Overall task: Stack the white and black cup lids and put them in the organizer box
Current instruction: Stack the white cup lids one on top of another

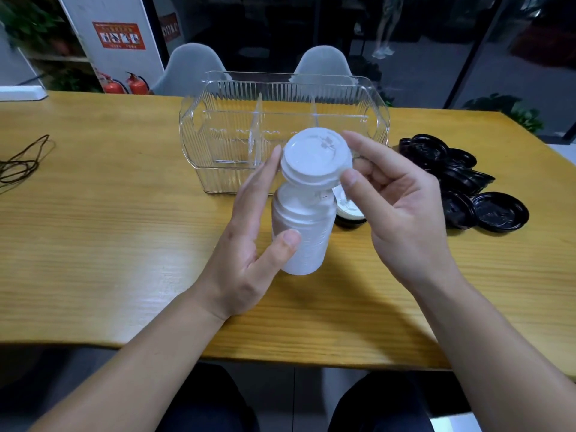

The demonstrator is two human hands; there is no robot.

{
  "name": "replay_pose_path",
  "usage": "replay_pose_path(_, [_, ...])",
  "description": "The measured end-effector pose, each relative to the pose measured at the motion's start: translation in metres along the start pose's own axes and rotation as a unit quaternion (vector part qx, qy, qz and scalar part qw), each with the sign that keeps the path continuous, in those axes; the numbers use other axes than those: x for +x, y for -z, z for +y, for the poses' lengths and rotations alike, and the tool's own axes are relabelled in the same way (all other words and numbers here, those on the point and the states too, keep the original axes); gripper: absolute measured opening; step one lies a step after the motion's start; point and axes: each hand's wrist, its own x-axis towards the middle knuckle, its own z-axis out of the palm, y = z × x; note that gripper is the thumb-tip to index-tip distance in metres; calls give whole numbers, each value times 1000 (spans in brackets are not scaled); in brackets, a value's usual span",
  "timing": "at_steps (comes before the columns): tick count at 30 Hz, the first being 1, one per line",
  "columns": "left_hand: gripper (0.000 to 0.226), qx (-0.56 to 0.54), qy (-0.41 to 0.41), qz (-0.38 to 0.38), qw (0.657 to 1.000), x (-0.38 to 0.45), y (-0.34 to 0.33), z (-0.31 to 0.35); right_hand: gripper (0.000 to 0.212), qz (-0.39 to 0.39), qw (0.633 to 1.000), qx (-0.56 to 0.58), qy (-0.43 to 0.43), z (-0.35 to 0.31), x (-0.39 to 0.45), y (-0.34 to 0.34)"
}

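Observation:
My left hand (249,244) grips a tall stack of white cup lids (300,232) above the wooden table (93,232), thumb on its near side and fingers behind it. My right hand (402,210) pinches a single white lid (314,159), tilted, just over the top of that stack. Behind both stands the clear ribbed organizer box (224,120) with dividers; I see nothing inside it. A pile of several black lids (458,179) lies to the right of the box. One more white lid (346,207) rests on a black lid under my right hand.
A dark cord (21,163) lies coiled at the table's left edge. Two grey chairs (190,70) stand behind the table's far side. Red fire extinguishers (137,84) sit on the floor at the back left. My knees show below the near edge.

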Motion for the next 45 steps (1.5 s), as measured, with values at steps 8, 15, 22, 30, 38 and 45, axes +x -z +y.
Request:
replay_pose_path(8, [83, -42, 22, 14, 999, -2, 0, -1, 41, 12, 995, -101, 11, 22, -6, 2])
replay_pose_path(15, [77, -44, 57, 10, 997, -2, -1, 0, 60, -68, 996, -50, -23, 27, -15, -5])
replay_pose_path(22, [88, -64, 117, 14, 991, 0, -4, 2, 53, -91, 994, -34, -44, 28, -14, -6])
replay_pose_path(30, [90, -73, 153, 11, 986, 1, -2, -1, 42, -71, 995, -51, -54, 28, -11, -7])
replay_pose_path(38, [87, -93, 156, -5, 983, 3, 1, -1, 43, -99, 986, -120, -54, 26, -11, -1])
replay_pose_path(45, [97, -85, 139, 13, 987, 2, -2, 1, 39, -48, 987, -149, -26, 26, -17, -10])
